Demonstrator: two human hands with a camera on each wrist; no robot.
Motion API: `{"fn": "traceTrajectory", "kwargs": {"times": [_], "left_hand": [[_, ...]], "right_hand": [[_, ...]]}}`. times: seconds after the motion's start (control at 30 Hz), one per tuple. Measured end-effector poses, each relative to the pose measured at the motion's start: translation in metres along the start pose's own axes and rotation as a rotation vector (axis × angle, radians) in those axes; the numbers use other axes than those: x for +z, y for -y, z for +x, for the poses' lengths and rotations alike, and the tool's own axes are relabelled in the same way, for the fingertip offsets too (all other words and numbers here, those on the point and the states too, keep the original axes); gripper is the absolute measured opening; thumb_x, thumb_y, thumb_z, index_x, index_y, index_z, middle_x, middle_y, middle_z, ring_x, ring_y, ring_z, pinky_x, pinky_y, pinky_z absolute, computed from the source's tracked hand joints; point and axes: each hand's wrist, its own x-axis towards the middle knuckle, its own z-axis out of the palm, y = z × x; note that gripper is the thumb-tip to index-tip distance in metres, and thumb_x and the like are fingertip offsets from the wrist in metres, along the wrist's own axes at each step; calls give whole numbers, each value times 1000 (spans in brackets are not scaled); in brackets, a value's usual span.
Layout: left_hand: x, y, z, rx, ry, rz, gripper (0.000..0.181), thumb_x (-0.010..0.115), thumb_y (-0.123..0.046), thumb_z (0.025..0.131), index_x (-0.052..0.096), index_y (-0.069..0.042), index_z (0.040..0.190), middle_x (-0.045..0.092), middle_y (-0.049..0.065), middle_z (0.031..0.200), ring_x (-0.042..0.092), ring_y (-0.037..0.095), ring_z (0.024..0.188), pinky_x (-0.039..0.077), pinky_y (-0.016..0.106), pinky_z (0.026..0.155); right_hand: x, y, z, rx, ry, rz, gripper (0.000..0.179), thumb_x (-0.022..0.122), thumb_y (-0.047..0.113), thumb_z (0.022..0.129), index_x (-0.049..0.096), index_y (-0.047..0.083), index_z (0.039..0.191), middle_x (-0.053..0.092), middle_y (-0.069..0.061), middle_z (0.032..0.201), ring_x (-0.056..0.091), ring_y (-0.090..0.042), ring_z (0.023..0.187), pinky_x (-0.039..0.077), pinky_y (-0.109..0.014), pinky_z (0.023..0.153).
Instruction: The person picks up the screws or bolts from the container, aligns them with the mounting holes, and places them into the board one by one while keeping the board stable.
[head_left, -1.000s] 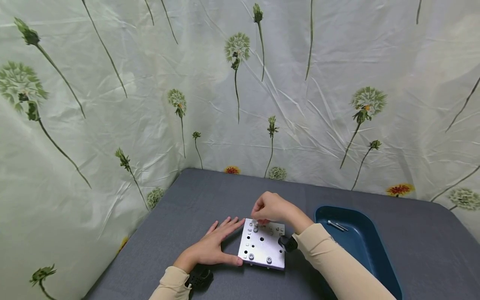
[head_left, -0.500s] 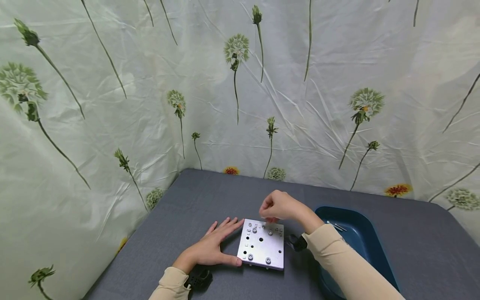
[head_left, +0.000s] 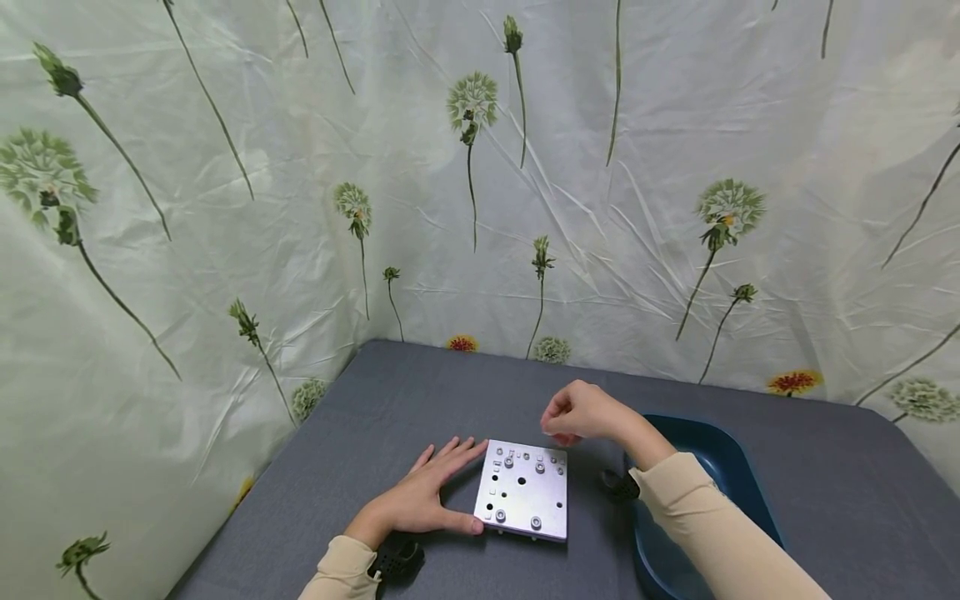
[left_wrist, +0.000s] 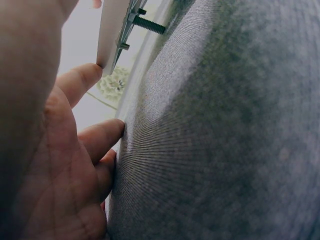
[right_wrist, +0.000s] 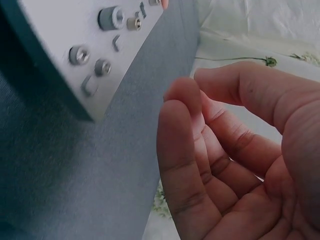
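Note:
A square silver metal plate [head_left: 522, 500] with round holes and several socket-head screws [right_wrist: 111, 18] lies on the grey cloth. Below its underside, a threaded screw end [left_wrist: 150, 24] sticks out in the left wrist view. My left hand [head_left: 423, 500] is spread flat at the plate's left side, thumb at the near left corner and index fingertip at the far left corner. My right hand [head_left: 585, 411] hovers beyond the far right corner, apart from the plate. Its fingers are loosely bent, thumb close to the index fingertip, and nothing shows between them.
A dark blue tray [head_left: 667, 550] stands right of the plate, partly covered by my right forearm and sleeve. Each wrist wears a black strap device. Behind the table hangs a pale curtain [head_left: 600, 250] printed with flowers.
My right hand has lifted from the plate's far edge and moved right, uncovering screws there. My forearm now covers the pins lying in the tray. The left hand has stayed put.

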Motion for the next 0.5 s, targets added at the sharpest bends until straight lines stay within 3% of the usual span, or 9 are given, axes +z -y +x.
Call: {"fn": "traceTrajectory", "kwargs": {"times": [0.5], "left_hand": [[1,2,0,3,-6,-2,109,90,-53,83,30,-31,171,28,12,178,13,40,169,0,77,129]], "right_hand": [[-27,-28,-23,6,-31,10,13,76,16,98,79,4,100,74,-5,76,66,-14,69,60,-36,70]]}}
